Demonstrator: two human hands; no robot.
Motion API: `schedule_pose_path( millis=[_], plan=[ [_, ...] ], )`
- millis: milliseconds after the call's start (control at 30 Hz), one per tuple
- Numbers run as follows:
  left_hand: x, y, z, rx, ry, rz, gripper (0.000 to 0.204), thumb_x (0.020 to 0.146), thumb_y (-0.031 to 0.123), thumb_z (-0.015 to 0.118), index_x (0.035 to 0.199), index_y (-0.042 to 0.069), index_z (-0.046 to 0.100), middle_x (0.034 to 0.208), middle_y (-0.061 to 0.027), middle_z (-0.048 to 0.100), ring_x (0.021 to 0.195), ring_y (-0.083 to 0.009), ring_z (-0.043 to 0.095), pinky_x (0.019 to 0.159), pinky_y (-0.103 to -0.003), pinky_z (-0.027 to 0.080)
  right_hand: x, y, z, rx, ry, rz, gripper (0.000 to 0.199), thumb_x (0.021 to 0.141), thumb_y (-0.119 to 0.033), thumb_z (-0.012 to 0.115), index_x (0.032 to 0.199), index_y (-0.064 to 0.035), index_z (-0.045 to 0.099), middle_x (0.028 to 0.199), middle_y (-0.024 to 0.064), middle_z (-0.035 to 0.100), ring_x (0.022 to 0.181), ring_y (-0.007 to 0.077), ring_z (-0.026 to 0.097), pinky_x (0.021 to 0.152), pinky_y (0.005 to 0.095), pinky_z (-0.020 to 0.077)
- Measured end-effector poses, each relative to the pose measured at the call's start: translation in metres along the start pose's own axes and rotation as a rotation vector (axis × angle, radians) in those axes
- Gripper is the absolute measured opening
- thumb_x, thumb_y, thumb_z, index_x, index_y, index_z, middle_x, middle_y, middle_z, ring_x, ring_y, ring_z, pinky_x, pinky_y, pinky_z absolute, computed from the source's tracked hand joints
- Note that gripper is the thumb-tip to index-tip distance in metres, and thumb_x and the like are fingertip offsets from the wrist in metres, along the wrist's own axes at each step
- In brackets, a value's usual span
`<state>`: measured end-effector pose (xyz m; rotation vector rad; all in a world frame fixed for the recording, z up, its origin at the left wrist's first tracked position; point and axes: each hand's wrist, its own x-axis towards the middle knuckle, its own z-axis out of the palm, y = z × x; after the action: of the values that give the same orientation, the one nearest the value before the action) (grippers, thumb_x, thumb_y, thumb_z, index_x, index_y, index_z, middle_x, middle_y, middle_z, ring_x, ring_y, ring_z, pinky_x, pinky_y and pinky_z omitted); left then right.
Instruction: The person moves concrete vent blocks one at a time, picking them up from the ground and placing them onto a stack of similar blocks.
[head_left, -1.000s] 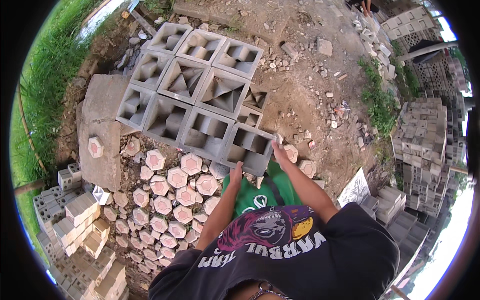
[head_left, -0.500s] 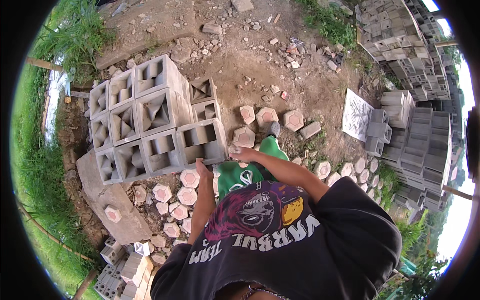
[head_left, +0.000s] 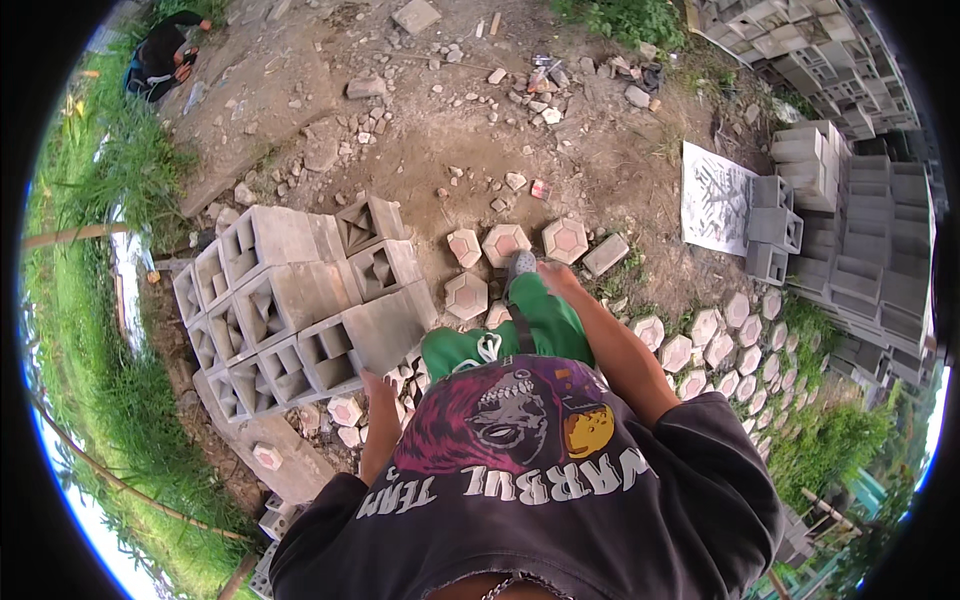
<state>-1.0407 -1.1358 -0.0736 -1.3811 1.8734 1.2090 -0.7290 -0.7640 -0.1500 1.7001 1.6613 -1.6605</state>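
A stack of grey hollow concrete blocks [head_left: 297,268] stands to my left, its cavities facing left and toward me. My left hand [head_left: 376,392] is at the lower near corner of the end block [head_left: 385,325], seemingly touching it; its fingers are mostly hidden. Away from the stack, my right hand [head_left: 556,279] is beside my right knee, near the grey shoe [head_left: 521,263]. Its fingers point forward and nothing shows in them. Hexagonal pavers with pinkish centres, such as one paver [head_left: 565,241], lie on the ground ahead of my foot.
More hexagonal pavers [head_left: 705,326] spread to my right. Beyond them are a printed white sheet [head_left: 716,200] and tall block stacks [head_left: 885,235]. A concrete slab [head_left: 285,458] lies below the left stack. Stones and rubble litter the dirt ahead. A person [head_left: 165,55] is at the far left.
My right hand has let go of the end block and moved right to my knee. My left hand stays by that block's corner. The view has shifted, bringing a person into the far left.
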Motion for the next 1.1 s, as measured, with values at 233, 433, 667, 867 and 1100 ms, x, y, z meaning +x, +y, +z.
schedule_pose_path(
  millis=[233, 433, 667, 867, 1100],
  plan=[
    [-0.05, -0.037, 0.071, 0.403, -0.196, 0.19, 0.033, 0.08, 0.037, 0.06, 0.102, 0.013, 0.054, 0.091, -0.0008, 0.055, 0.082, -0.0166, 0.053, 0.07, -0.034, 0.045, -0.022, 0.025, -0.098, -0.004, 0.182, 0.011, 0.058, 0.085, -0.051, 0.048, 0.11, -0.0003, 0.062, 0.109, 0.0214, 0.063, 0.103, 0.0326, 0.06, 0.089, 0.0401, 0.0447],
    [-0.106, -0.039, 0.208, 0.748, -0.452, 0.398, 0.029, 0.079, 0.035, 0.063, 0.096, 0.013, 0.056, 0.086, 0.0009, 0.056, 0.076, -0.0141, 0.053, 0.066, -0.03, 0.044, -0.033, 0.081, -0.102, 0.269, 0.123, 0.044, 0.063, 0.082, -0.053, 0.053, 0.112, 0.0018, 0.06, 0.106, 0.0257, 0.062, 0.105, 0.0338, 0.059, 0.091, 0.0406, 0.044],
    [-0.223, -0.073, 0.406, 1.079, -0.743, 0.64, 0.024, 0.077, 0.031, 0.067, 0.09, 0.013, 0.057, 0.079, 0.003, 0.057, 0.069, -0.0112, 0.053, 0.062, -0.026, 0.042, -0.013, 0.141, -0.152, 0.652, 0.412, 0.198, 0.048, 0.084, -0.046, 0.058, 0.095, 0.0005, 0.067, 0.083, 0.0105, 0.066, 0.076, 0.0177, 0.061, 0.068, 0.0331, 0.0483],
    [-0.347, -0.173, 0.591, 1.155, -0.972, 0.739, 0.024, 0.071, 0.019, 0.077, 0.072, 0.011, 0.053, 0.061, 0.0013, 0.055, 0.048, -0.0081, 0.049, 0.044, -0.021, 0.037, 0.02, 0.149, -0.267, 0.8, 0.466, 0.173, 0.051, 0.082, -0.042, 0.058, 0.108, 0.0013, 0.064, 0.097, 0.0185, 0.066, 0.089, 0.0254, 0.064, 0.08, 0.0353, 0.0487],
    [-0.555, -0.332, 0.762, 1.545, -1.517, 1.104, 0.03, 0.078, 0.036, 0.072, 0.073, 0.007, 0.065, 0.057, 0.0009, 0.056, 0.047, -0.0052, 0.05, 0.043, -0.021, 0.035, 0.019, 0.195, -0.421, 0.764, 0.622, 0.328, 0.052, 0.082, -0.044, 0.056, 0.104, 0.0017, 0.064, 0.101, 0.0203, 0.065, 0.096, 0.032, 0.063, 0.085, 0.0388, 0.0466]
  ],
)
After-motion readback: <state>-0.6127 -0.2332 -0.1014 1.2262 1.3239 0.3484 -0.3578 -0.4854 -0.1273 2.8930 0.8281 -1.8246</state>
